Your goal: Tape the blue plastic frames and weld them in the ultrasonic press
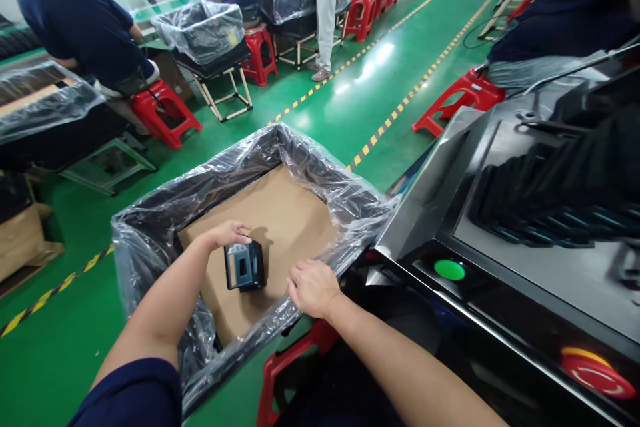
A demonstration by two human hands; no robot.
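A large dark bin (227, 367), lined with clear plastic film, stands in front of me with a brown cardboard sheet (300, 213) inside. On the cardboard is a small stack of black rectangular plastic frames (257, 265), their top faces reflecting blue-grey light. My left hand (231, 233) reaches over the bin and grips the stack at its far edge, fingers closed. Curled over the bin's near right rim is my right hand (314, 288), its fingertips partly hidden.
At right stands a machine table with a green button (449, 269), a red emergency stop (597, 373) and rows of black parts (550, 193). A red stool (273, 380) is below the bin. Seated co-workers (85, 33), other lined bins (203, 30) and striped floor tape (390, 123) lie beyond.
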